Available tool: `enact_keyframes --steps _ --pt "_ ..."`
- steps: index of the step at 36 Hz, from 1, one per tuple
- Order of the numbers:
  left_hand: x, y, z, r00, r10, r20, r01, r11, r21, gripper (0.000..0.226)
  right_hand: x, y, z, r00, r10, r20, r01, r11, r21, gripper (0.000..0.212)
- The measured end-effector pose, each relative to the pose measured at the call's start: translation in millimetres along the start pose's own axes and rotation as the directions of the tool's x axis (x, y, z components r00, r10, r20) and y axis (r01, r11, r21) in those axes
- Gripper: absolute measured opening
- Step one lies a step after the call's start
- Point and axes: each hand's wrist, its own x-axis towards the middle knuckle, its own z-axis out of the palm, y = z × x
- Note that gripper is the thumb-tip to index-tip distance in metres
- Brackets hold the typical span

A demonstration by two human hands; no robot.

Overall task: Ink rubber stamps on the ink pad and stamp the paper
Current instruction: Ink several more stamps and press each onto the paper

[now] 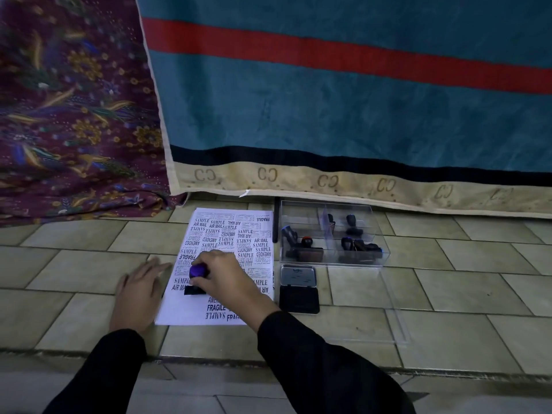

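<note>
Now: right hand is on the stamp, fingers curled over its purple knob from the right. Thumb is hidden from me. Stamp's dark base is down on the paper, left of the sheet's middle. It seems to touch, but the contact line is in shadow. Base's long axis runs roughly left-right, along the printed rows. Handle stands near upright, toward me.

Left hand lies flat and holds nothing, fingers straight and loosely spread. Palm is on the floor, fingertips at the sheet's left edge. I judge it is steadying the paper.

Key relation: pad sits open just beside the sheet's right edge, about level with the stamp, so it lies to the right of my gripping hand. Right hand is much the nearer. Judgement: next comes a straight lift off the sheet, then a carry right to the pad. A tilted base could smear the print.

Paper is crowded with prints: SAMPLE, AIR MAIL, FRAGILE, EXPRESS. Bare white is left mostly at the bottom and lower left. Task looks well along.

Surroundings: clear box beyond the pad, with spare stamps in its compartments. Box lid lies flat on the tiles to the right. Floor is pale tile and the light is dim. Teal cloth with a red stripe hangs behind, floral cloth to the left.
</note>
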Motion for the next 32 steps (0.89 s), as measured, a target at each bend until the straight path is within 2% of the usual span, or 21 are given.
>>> enact_keyframes --steps 7,12,18,26,32 --pt "0.3 -0.4 1.5 1.0 -0.002 -0.017 0.002 1.0 -0.005 0.047 1.7 0.6 4.5 1.0 0.013 0.027 -0.012 1.0 -0.024 0.028" --pt "0.9 -2.5 2.5 1.0 0.011 -0.024 -0.011 1.0 -0.004 0.045 -0.9 -5.7 6.6 0.998 -0.029 0.058 0.036 0.992 -0.118 0.025" --pt "1.2 -4.9 5.7 1.0 0.009 -0.021 -0.009 1.0 0.008 0.04 -7.3 -15.2 11.9 0.995 -0.073 0.073 0.088 0.967 -0.24 0.011" --pt "1.3 -5.8 7.1 1.0 0.02 -0.019 -0.019 0.999 0.03 0.04 -6.2 -19.4 12.3 0.993 -0.084 0.087 0.105 0.955 -0.277 0.009" --pt "1.7 -6.4 6.5 1.0 0.023 -0.008 -0.022 0.999 0.028 0.04 -8.2 -17.1 15.3 0.995 -0.09 0.041 0.097 0.97 -0.224 0.004"
